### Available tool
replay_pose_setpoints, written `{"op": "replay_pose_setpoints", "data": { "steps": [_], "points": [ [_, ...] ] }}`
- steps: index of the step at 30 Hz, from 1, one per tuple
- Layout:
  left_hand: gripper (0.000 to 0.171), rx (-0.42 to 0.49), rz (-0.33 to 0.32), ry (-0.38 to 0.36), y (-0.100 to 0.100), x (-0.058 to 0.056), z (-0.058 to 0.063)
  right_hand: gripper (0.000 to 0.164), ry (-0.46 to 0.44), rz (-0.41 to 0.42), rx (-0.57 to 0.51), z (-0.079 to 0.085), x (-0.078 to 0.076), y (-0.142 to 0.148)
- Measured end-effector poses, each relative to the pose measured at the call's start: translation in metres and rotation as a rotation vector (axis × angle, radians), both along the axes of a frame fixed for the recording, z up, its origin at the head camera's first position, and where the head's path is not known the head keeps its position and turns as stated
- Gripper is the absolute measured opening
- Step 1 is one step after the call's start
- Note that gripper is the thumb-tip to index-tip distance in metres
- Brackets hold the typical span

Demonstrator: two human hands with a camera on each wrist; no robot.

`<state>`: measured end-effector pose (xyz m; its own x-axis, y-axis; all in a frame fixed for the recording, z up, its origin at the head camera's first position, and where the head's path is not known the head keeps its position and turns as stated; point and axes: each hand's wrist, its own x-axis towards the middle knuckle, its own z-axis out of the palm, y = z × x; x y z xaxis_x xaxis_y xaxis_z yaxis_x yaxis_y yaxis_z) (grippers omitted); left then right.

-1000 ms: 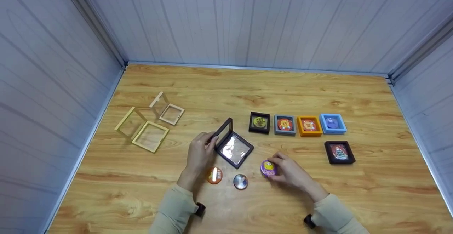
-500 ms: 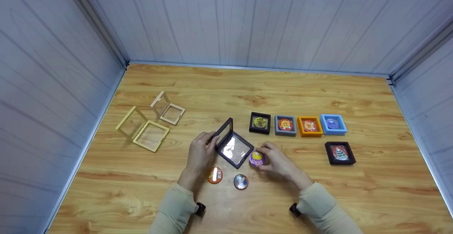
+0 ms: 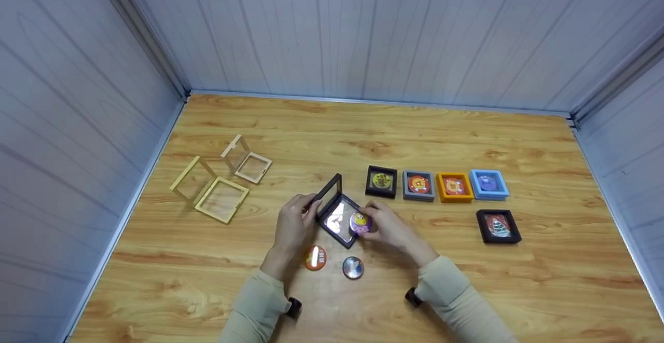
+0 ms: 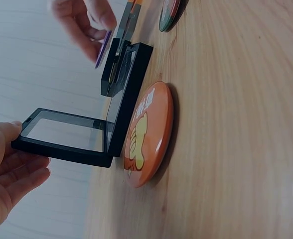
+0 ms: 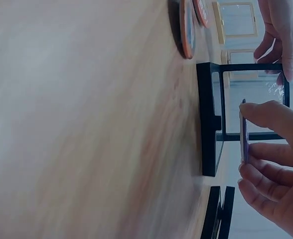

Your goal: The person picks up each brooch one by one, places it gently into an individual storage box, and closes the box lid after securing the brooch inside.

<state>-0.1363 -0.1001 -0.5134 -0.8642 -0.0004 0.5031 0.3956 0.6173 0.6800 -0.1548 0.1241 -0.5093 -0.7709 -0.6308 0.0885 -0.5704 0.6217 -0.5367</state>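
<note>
A black hinged display frame (image 3: 337,241) stands open on the table, its lid raised and clear film across its base. My left hand (image 3: 293,223) pinches the raised lid by its edge, thumb on one side and fingers on the other, as the left wrist view shows. Between thumb and fingers my right hand (image 3: 390,230) holds a round purple badge (image 3: 359,223) with a yellow figure. In the right wrist view the badge (image 5: 244,132) hovers above the frame's base, apart from the film. An orange badge (image 3: 315,257) and a blue-white badge (image 3: 353,268) lie in front of the frame.
Two open frames, one yellow (image 3: 222,200) and one pale beige (image 3: 253,167), stand at the left. Rightward, closed frames with badges line up: black (image 3: 368,181), grey (image 3: 418,196), orange (image 3: 456,198), light blue (image 3: 488,195). Another black frame (image 3: 499,239) lies nearer. Panel walls border the table.
My right hand has carried the purple badge leftward and away from me, from the table's right side to over the black frame's base. My left hand stays on the lid.
</note>
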Motion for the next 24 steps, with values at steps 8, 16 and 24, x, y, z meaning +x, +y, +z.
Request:
{"op": "replay_pose_setpoints", "data": {
  "steps": [8, 16, 24],
  "points": [
    [0.016, -0.007, 0.001, -0.012, 0.0, 0.0, 0.0, 0.05, -0.01, 0.0, -0.012, -0.003, -0.009, -0.016],
    [0.014, -0.003, -0.003, -0.001, 0.0, 0.001, 0.0, 0.048, -0.017, 0.014, 0.014, -0.007, -0.014, -0.025],
    [0.013, 0.005, -0.003, 0.001, 0.001, 0.0, -0.001, 0.048, -0.028, -0.005, 0.045, -0.011, -0.016, -0.03]
  ]
}}
